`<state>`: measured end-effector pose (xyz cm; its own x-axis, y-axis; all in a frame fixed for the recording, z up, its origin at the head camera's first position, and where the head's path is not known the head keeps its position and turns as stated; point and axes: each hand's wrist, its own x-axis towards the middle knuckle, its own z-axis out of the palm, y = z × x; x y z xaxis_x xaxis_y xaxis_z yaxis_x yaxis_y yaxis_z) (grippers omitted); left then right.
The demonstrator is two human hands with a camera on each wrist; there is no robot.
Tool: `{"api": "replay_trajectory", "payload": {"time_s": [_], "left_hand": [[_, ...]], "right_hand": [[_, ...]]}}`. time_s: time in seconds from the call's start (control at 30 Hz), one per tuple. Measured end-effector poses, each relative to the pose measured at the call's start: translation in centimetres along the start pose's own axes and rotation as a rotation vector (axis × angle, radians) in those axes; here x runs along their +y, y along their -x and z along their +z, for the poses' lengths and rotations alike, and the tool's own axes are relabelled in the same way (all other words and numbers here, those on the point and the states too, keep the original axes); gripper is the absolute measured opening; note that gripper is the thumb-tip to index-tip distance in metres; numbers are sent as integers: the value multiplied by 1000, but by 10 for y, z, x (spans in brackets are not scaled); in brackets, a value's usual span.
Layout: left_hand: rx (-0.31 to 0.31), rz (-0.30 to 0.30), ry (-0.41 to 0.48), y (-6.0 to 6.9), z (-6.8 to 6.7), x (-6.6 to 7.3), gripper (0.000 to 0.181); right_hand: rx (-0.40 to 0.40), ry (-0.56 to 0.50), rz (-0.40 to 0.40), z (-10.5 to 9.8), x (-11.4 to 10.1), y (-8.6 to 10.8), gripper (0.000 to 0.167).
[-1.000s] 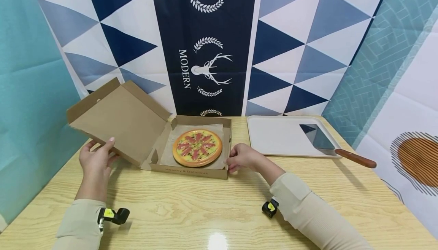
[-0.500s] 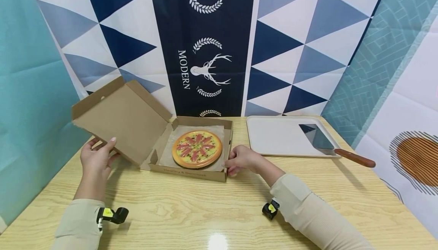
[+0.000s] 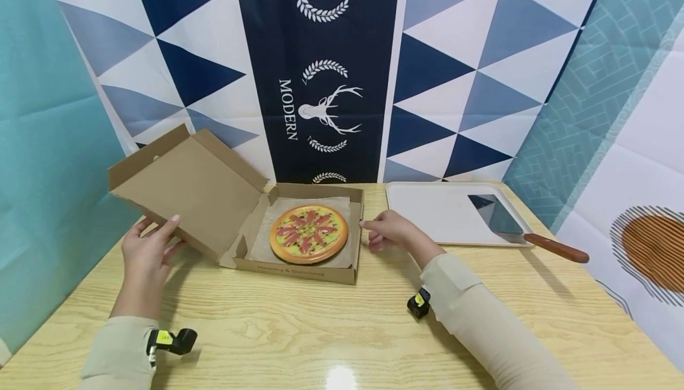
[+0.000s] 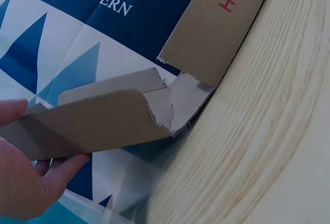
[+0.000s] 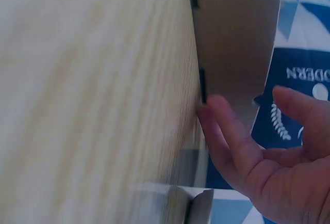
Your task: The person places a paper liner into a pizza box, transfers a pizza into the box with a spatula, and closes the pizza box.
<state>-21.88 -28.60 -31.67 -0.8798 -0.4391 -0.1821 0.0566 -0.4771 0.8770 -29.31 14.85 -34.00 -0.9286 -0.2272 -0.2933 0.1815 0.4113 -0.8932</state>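
Note:
A cardboard pizza box (image 3: 301, 272) lies on the table with its lid (image 3: 195, 191) raised and leaning left. Inside, on parchment paper (image 3: 260, 241), rests a round pizza (image 3: 309, 234) with an orange crust and reddish strips. My left hand (image 3: 145, 253) pinches the lid's near edge; in the left wrist view the thumb is above the lid's side flap (image 4: 98, 126) and fingers beneath. At the box's right wall (image 5: 234, 38) is my right hand (image 5: 278, 167), fingers loosely bent and thumb apart. Its fingertips are at the wall; whether they touch cannot be told.
Right of the box stands a white tray (image 3: 427, 215). A pizza server (image 3: 556, 247) lies across the tray's right side, its wooden handle sticking out over the edge. A patterned cloth (image 3: 438, 69) hangs behind the table (image 3: 267, 330).
My right hand has left the box's near right corner and moved back along the right wall, loosening its fingers. The box has shifted slightly toward me. My left hand still holds the lid.

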Motion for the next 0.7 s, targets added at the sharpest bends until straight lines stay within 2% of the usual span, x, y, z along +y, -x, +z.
{"api": "replay_trajectory", "payload": {"time_s": [0.1,0.27,0.5,0.7], "left_hand": [[-33,-7,18,1,-3,1,78],[-69,6,-8,1,-8,0,79],[-82,27,-27,2,-11,-1,74],[-111,43,-36,1,-13,-1,72]], "right_hand": [[67,-57,5,-2,-2,-11,47],[143,-124,22,-3,-3,-29,48],[137,-266,19,1,-4,-45,58],[138,-265,19,2,-7,-49,66]]}}
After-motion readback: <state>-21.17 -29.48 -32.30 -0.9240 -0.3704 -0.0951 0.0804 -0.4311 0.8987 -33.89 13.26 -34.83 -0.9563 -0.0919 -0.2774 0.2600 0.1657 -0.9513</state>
